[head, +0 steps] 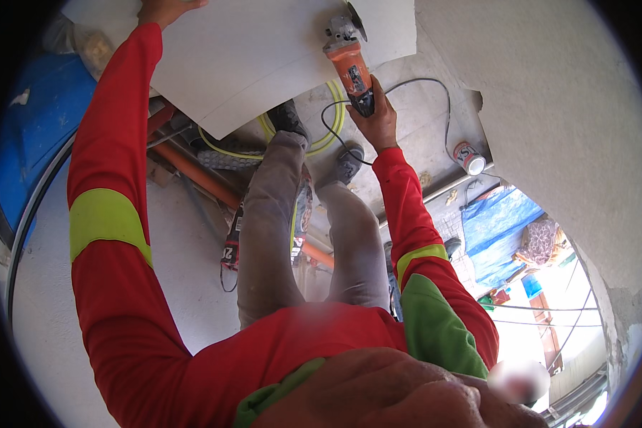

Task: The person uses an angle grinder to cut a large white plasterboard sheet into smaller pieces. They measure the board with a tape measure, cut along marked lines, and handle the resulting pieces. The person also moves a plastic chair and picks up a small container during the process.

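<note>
My right hand (pixel 377 120) grips the black rear end of an orange angle grinder (pixel 353 69). The grinder's grey metal head and thin dark disc (pixel 356 22) point away from me, over the right part of a large pale flat board (pixel 235 59). A thin dark line runs across the board near its closer edge. At the top rim of the picture my left hand (pixel 166 10) touches the board's left part, but its fingers are partly cut off from view. A black power cord (pixel 329 125) hangs in loops by the grinder.
Yellow hose (pixel 338 125) lies coiled around my feet. A tin can (pixel 468 158) bearing writing stands by the ledge. On the left are a blue plastic container (pixel 43 144) and an orange pipe (pixel 198 174). A plastered wall (pixel 556 107), blue tarpaulin (pixel 500 230) and another person (pixel 519 380) are to the right.
</note>
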{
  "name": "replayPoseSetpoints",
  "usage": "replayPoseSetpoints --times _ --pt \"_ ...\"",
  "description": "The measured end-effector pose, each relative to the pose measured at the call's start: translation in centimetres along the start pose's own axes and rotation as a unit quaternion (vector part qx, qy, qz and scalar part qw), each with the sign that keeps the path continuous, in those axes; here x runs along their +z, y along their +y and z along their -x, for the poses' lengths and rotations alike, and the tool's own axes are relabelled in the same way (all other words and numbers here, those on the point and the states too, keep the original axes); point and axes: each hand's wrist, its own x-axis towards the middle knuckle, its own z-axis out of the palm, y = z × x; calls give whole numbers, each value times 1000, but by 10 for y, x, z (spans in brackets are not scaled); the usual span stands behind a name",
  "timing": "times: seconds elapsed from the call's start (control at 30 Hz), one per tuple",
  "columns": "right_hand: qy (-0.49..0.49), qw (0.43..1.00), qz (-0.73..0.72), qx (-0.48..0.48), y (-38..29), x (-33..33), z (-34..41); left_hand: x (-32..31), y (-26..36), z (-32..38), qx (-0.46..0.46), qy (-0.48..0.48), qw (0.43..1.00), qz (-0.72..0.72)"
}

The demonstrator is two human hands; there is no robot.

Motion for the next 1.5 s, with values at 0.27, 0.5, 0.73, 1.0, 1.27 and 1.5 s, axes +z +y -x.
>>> replayPoseSetpoints --times 0.27,0.5,0.73,1.0,1.27,1.5 --pt "1 1000 -9 -4 4 -5 13 -3 3 0 -17 -15 1000 1" --pt "-24 999 8 35 8 -9 28 -2 2 -1 -20 -28 999 10" --pt "-11 1000 -4 17 11 -6 29 4 -4 -3 -3 -6 1000 -16" --pt "-48 996 7 72 13 -15 48 5 -5 -3 6 8 1000 -21" --pt "-28 998 9 48 19 -15 56 3 -4 -1 -1 -5 1000 -16" --pt "-22 999 4 39 23 -18 63 3 -4 -1 3 -5 1000 -25"
